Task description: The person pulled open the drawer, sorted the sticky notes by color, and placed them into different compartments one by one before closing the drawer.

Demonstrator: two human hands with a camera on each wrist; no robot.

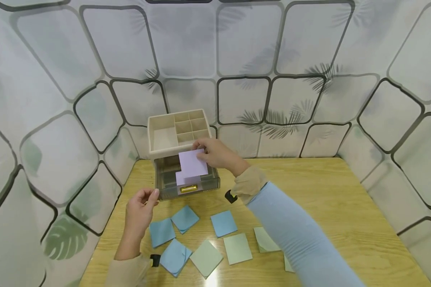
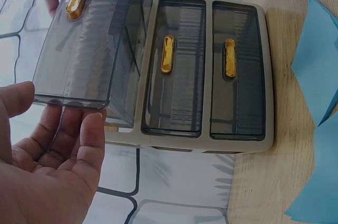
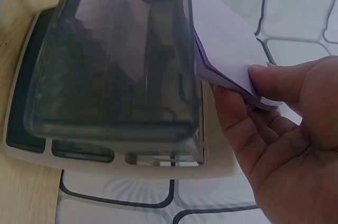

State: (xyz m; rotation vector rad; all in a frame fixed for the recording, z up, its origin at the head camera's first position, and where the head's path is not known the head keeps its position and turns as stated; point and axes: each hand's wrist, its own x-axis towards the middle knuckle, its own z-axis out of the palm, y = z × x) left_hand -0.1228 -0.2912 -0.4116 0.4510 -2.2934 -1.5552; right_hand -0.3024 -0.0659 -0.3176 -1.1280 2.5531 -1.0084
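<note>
My right hand (image 1: pixel 219 153) pinches a small stack of square lilac paper sheets (image 1: pixel 192 161) above the pulled-out top drawer (image 1: pixel 170 193). In the right wrist view the thumb presses on the top sheet (image 3: pixel 227 34) and the fingers lie beneath the stack. A lilac piece also shows inside the drawer, behind its gold handle (image 1: pixel 188 189). My left hand (image 1: pixel 141 209) holds the drawer's front left corner. The left wrist view shows its thumb at one side of that corner and its fingers (image 2: pixel 84 134) curled under the clear plastic.
The beige organizer (image 1: pixel 161 137) has a divided top tray and two closed lower drawers (image 2: pixel 174 92). In front lie blue paper squares (image 1: pixel 224 223) and pale green squares (image 1: pixel 238 248) on the wooden table (image 1: pixel 309 191). Patterned cloth walls (image 1: pixel 244 99) surround the table.
</note>
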